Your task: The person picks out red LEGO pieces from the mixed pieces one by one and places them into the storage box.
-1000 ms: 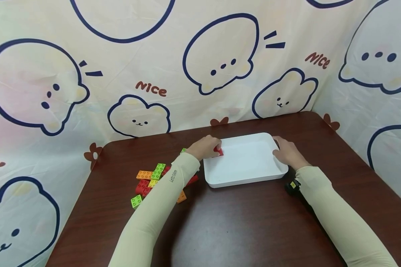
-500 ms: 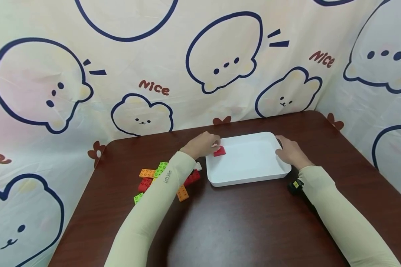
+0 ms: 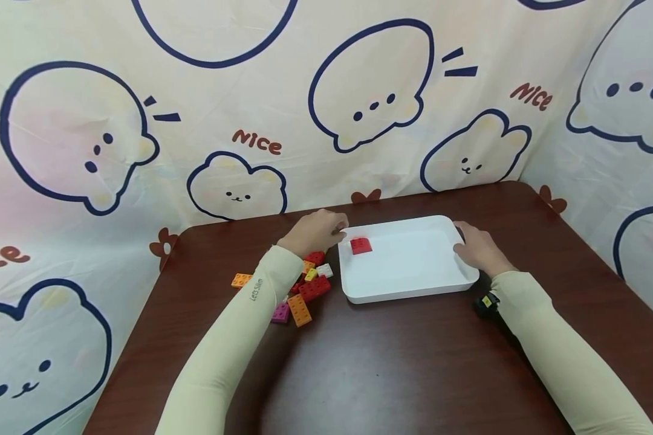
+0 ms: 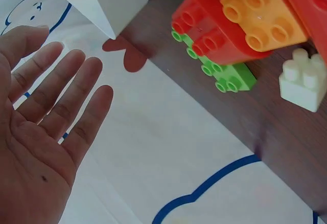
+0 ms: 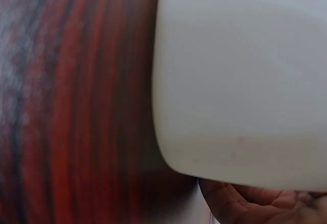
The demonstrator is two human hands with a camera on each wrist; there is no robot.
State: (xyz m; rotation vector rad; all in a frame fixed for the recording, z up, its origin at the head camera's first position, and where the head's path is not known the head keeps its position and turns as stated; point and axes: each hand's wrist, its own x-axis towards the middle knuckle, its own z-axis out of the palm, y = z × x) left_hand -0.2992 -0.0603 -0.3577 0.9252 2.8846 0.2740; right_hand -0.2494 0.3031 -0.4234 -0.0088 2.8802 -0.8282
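Observation:
A red building brick (image 3: pixel 361 246) lies in the left part of the white tray (image 3: pixel 408 266). Just past the tray's left rim is my left hand (image 3: pixel 314 233), which holds nothing; the left wrist view shows the same hand (image 4: pixel 48 111) with its fingers loosely extended. My right hand (image 3: pixel 480 249) grips the tray's right side, thumb over the rim. In the right wrist view, that hand's curled fingers (image 5: pixel 260 203) show at the tray's edge, the rest hidden. Below my left hand lies a pile of bricks, including a red one (image 3: pixel 314 288) and an orange one (image 3: pixel 299 310), partly covered by my sleeve.
A white brick (image 3: pixel 324 270), a small yellow one (image 3: pixel 311 275) and a magenta one (image 3: pixel 280 313) are in the pile. A green brick (image 4: pixel 219 75) lies near the table's far edge. Behind the brown table (image 3: pixel 402 362) hangs a printed cloth (image 3: pixel 305 169).
My left hand has let go of the red brick inside the tray and moved left, off the rim towards the pile. My right hand keeps its hold on the tray.

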